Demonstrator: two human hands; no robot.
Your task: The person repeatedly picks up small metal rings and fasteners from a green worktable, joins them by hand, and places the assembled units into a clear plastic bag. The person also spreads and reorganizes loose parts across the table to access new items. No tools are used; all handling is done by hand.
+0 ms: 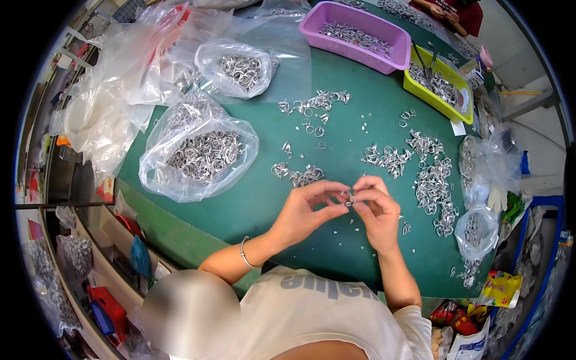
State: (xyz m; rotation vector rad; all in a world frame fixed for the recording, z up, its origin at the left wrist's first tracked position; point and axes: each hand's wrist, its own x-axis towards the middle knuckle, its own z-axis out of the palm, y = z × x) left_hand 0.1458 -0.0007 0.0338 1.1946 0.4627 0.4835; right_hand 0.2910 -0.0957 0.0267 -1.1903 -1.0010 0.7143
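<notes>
My left hand (306, 210) and my right hand (377, 215) meet over the near middle of the green table. Their fingertips pinch a small silver metal ring (348, 200) between them, partly covered by the fingers. Just beyond my left hand lies a small heap of silver rings (306, 176). A larger, long heap of rings (433, 183) spreads to the right of my right hand, with another cluster (389, 159) beyond it. Tiny pale pieces (352, 222) are scattered on the table below my hands.
An open plastic bag (249, 135) full of rings stands at left, a smaller bag (204, 57) behind it. A purple basin (309, 37) and a yellow-green basin (441, 108) with pliers (429, 66) hold rings at the far right. Another person (468, 18) works at the far edge.
</notes>
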